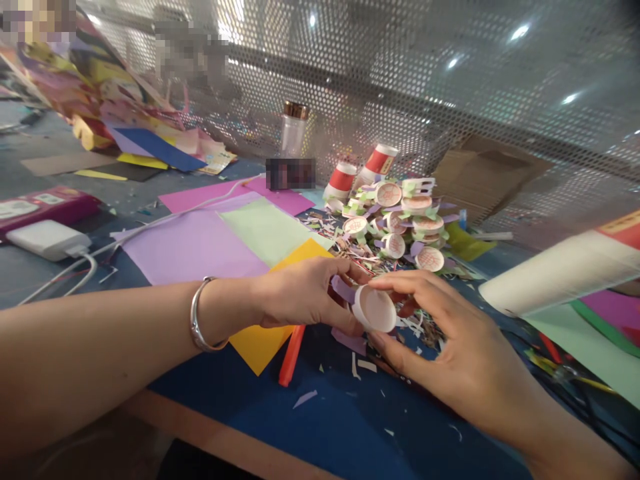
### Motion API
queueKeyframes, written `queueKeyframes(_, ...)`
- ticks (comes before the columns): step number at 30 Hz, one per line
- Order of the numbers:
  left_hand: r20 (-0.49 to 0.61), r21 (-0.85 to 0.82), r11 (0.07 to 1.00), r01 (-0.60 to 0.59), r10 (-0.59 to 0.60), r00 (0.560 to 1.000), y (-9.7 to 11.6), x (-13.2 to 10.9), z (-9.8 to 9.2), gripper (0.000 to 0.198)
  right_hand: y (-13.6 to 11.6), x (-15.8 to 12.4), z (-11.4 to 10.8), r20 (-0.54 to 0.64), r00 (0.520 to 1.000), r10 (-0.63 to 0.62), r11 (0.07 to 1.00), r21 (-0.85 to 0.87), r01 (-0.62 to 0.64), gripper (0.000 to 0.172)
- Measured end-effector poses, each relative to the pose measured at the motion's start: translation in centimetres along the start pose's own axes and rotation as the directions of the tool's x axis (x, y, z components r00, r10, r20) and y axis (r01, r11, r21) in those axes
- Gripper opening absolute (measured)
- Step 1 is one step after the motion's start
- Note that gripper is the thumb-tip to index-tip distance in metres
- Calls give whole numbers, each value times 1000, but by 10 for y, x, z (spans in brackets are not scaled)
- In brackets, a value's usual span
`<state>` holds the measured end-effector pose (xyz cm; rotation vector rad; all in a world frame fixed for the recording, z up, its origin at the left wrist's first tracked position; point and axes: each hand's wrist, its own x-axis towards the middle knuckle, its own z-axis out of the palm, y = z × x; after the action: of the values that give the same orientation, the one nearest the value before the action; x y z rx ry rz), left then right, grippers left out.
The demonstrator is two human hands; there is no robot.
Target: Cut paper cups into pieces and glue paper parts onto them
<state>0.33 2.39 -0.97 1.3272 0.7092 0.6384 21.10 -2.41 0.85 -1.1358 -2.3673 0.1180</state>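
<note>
My left hand (305,293) and my right hand (450,347) meet over the blue table, both closed on one small white paper cup (375,309) lying on its side with its open mouth toward me. Purple paper strips (345,290) stick out of the cup by my left fingers. A silver bangle (200,320) sits on my left wrist. Just behind my hands lies a pile of finished cup pieces (400,220) trimmed with green and purple paper.
Coloured paper sheets (200,247) lie at left, an orange sheet (260,343) under my left hand, and an orange stick (291,357) beside it. Two red paper cups (360,173) and a bottle (293,130) stand by the perforated metal screen (450,87). A white charger (47,239) lies far left.
</note>
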Motion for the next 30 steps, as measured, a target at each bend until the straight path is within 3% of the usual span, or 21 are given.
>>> queueKeyframes(14, -23, 161, 987, 2, 2, 1000, 0, -1, 1, 43, 3, -1, 1, 15, 999, -33, 999, 9, 33, 39)
queueKeyframes(20, 31, 166, 985, -50, 45, 998, -3, -2, 0, 39, 1, 0, 0, 20, 999, -34, 999, 6, 34, 38)
queueKeyframes(30, -10, 211, 968, -139, 144, 990, -9, -2, 1, 45, 5, -1, 3, -39, 996, -78, 997, -25, 78, 38)
